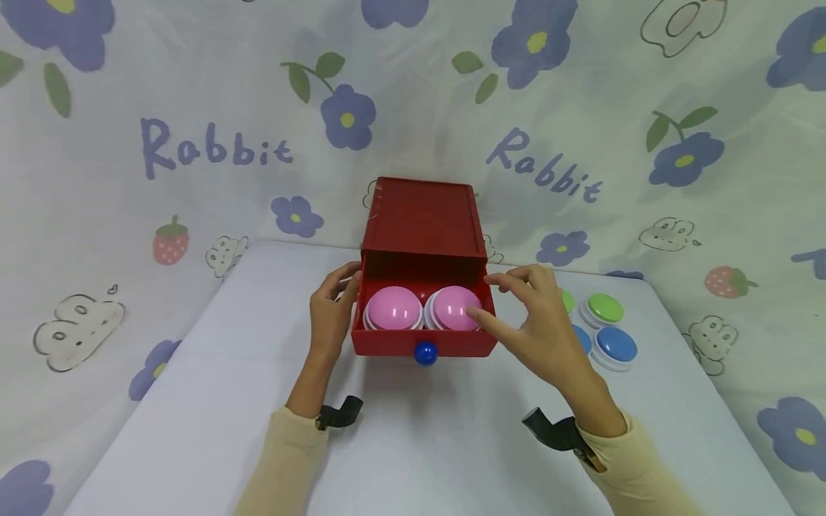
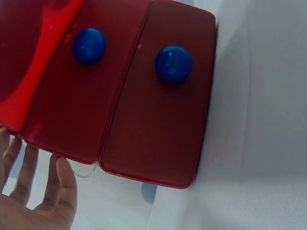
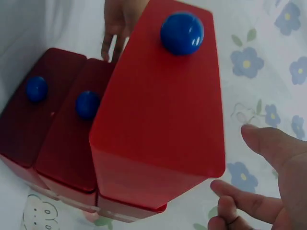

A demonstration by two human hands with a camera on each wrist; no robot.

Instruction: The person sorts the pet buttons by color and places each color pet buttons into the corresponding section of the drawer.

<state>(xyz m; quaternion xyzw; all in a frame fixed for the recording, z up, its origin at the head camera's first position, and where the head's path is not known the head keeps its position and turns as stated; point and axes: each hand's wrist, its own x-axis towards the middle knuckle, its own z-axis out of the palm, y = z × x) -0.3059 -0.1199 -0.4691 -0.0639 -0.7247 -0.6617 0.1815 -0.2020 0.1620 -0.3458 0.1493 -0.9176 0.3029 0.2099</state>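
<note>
A red cabinet (image 1: 422, 215) has its top drawer (image 1: 387, 343) pulled out, with a blue knob (image 1: 425, 353) on the front. Inside lie two round push buttons with pink domes and white bases, a left button (image 1: 393, 308) and a right button (image 1: 452, 307). My left hand (image 1: 330, 312) steadies the cabinet's left side, its fingertips against the edge in the left wrist view. At the right side, my right hand (image 1: 545, 330) is spread, thumb overlapping the right pink button in the head view. In the right wrist view, its thumb (image 3: 268, 143) and fingers hold nothing.
Two more closed drawers with blue knobs (image 2: 173, 64) lie below the pulled-out one. Right of the cabinet, green buttons (image 1: 605, 308) and blue buttons (image 1: 616, 345) stand on the white table (image 1: 413, 444). A patterned cloth (image 1: 219, 86) hangs behind.
</note>
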